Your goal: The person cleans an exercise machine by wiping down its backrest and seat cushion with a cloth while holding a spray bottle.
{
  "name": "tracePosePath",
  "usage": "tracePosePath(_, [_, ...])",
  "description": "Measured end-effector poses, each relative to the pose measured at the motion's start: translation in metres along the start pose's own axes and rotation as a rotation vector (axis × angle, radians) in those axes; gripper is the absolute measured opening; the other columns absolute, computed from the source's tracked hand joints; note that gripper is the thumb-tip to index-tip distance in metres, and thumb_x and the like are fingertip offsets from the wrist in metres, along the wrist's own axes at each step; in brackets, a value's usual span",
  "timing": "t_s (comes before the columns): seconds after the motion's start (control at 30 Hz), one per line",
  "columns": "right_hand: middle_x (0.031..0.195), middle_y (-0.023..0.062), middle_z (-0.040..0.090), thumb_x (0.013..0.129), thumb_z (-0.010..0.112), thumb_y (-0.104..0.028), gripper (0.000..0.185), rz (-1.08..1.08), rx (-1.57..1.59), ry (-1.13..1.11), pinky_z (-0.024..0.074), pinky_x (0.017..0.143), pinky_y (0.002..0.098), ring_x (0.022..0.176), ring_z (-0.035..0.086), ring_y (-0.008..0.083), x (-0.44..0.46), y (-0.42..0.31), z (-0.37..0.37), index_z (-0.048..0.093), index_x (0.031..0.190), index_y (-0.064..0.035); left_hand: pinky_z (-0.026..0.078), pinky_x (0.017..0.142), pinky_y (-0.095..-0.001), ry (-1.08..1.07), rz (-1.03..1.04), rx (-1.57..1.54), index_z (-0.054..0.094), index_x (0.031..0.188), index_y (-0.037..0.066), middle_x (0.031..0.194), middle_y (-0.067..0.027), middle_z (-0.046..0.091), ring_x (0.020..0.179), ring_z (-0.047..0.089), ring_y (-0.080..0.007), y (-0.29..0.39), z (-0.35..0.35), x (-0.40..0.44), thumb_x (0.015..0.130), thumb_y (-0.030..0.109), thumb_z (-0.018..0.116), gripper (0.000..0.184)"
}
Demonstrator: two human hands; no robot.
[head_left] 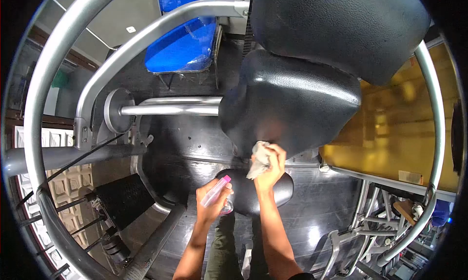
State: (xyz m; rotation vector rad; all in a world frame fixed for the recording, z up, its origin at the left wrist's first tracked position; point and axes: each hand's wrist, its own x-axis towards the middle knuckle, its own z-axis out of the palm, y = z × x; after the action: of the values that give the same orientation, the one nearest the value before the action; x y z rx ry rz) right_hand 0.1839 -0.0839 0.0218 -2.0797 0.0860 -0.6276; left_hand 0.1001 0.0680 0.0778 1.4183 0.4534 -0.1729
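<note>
My left hand (213, 200) is closed around a clear spray bottle (213, 193) with a pink top, held low in front of my legs. To its right, my right hand (271, 166) grips a crumpled whitish cloth (260, 159) at the near edge of a black padded seat (292, 102). Whether the cloth touches the padding is hard to tell. A smaller black pad (282, 190) lies below, partly hidden by my right forearm.
Curved silver tubes (44, 85) frame both sides. A large black backrest (336, 26) stands beyond the seat, and a blue chair (183, 48) is at the back left. A yellow panel (390, 129) and metal gym frames (375, 231) are on the right.
</note>
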Motion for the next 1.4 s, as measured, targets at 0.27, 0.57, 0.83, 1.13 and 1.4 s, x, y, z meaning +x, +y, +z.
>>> tracePosePath(0.27, [0.099, 0.0118, 0.057, 0.078, 0.078, -0.022, 0.031, 0.02, -0.072, 0.225, 0.0493, 0.079, 0.0394, 0.092, 0.059, 0.0276, 0.022, -0.004, -0.015, 0.067, 0.099, -0.0027, 0.042, 0.046, -0.0214, 0.014, -0.008, 0.06, 0.067, 0.086, 0.001, 0.071, -0.0056, 0.068, 0.049, 0.054, -0.0052, 0.007, -0.012, 0.004, 0.089, 0.01, 0.069, 0.01])
tracePosePath(0.57, [0.105, 0.0096, 0.06, 0.061, 0.081, 0.0, 0.037, 0.044, -0.033, -0.002, 0.0518, 0.081, 0.0342, 0.094, 0.063, 0.0256, -0.015, -0.004, 0.015, 0.07, 0.096, -0.0087, 0.041, 0.046, -0.0215, 0.005, -0.029, 0.011, 0.067, 0.086, 0.0, 0.072, -0.0064, 0.069, 0.049, 0.054, -0.0053, 0.01, -0.017, 0.008, 0.088, 0.009, 0.068, 0.009])
tracePosePath(0.83, [0.098, 0.0111, 0.062, 0.068, 0.08, -0.013, 0.029, -0.003, -0.109, 0.081, 0.0511, 0.076, 0.0377, 0.089, 0.063, 0.0281, 0.012, -0.035, 0.015, 0.07, 0.095, -0.0085, 0.042, 0.047, -0.0215, 0.007, -0.049, -0.004, 0.067, 0.086, 0.0, 0.074, -0.0061, 0.069, 0.05, 0.053, -0.0049, 0.009, -0.021, 0.014, 0.09, 0.013, 0.067, 0.013])
tracePosePath(1.13, [0.101, 0.0075, 0.063, 0.057, 0.081, 0.001, 0.048, -0.028, -0.102, -0.115, 0.0537, 0.075, 0.0336, 0.089, 0.066, 0.025, -0.012, -0.008, 0.013, 0.073, 0.103, -0.012, 0.045, 0.051, -0.0251, -0.031, -0.07, 0.06, 0.065, 0.083, -0.003, 0.076, -0.0112, 0.067, 0.051, 0.056, -0.0109, 0.023, -0.024, 0.02, 0.09, 0.005, 0.061, 0.011])
tracePosePath(1.4, [0.101, 0.0052, 0.062, 0.059, 0.077, 0.001, 0.044, -0.12, -0.083, -0.018, 0.052, 0.077, 0.0348, 0.091, 0.061, 0.0234, 0.008, -0.05, 0.034, 0.073, 0.1, -0.0129, 0.045, 0.051, -0.0249, -0.01, -0.079, 0.041, 0.065, 0.082, -0.003, 0.075, -0.0104, 0.067, 0.051, 0.056, -0.0107, 0.021, -0.028, 0.022, 0.09, 0.008, 0.061, 0.014])
